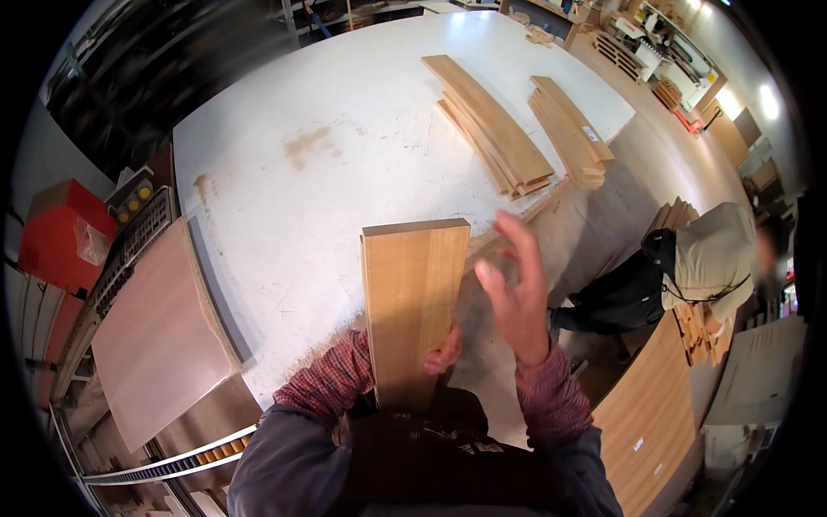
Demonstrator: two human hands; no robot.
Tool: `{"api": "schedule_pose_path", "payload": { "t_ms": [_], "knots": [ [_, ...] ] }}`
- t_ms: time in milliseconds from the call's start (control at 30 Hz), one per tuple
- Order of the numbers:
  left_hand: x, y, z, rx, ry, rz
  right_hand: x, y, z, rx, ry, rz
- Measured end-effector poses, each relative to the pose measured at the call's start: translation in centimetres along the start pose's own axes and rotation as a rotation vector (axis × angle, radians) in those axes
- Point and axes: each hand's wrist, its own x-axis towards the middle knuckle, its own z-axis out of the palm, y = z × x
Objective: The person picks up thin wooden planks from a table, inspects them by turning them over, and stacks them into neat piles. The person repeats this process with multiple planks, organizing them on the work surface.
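Note:
Upright in front of my body stands a light-brown wooden board (pixel 413 302); a thin second edge along its left side suggests another board behind it. My left arm passes behind the board, and the fingers of my left hand (pixel 444 351) curl round its right edge, gripping it. The rest of that hand is hidden by the wood. My right hand (pixel 519 297) is raised just right of the board, apart from it, with its fingers spread and nothing in them.
A large white table (pixel 258 189) carries two stacks of boards, one stack (pixel 491 125) nearer the middle and another stack (pixel 570 129) at its right edge. At right a person (pixel 706 258) bends over a wooden panel (pixel 646 422). A brown sheet (pixel 168 332) lies at left.

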Motion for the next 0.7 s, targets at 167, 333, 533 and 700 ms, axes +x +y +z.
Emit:
{"api": "schedule_pose_path", "payload": {
  "t_ms": [167, 333, 533, 700],
  "knots": [
    [3.3, -1.7, -0.7, 0.115, 0.012, -0.006, 4.4, 0.7, -2.6, 0.480, -0.272, 0.121],
    [5.4, -3.7, -2.3, 0.010, 0.045, 0.010, 5.8, 1.1, -4.2, 0.239, -0.352, 0.154],
    [7.0, -4.6, -4.1, 0.017, 0.031, 0.022, 6.7, 5.5, -6.5, 0.212, -0.450, 0.069],
    [7.3, -4.7, -4.5, 0.059, 0.095, 0.007, 6.6, 7.4, -7.3, 0.258, -0.457, 0.109]
  ]
}}
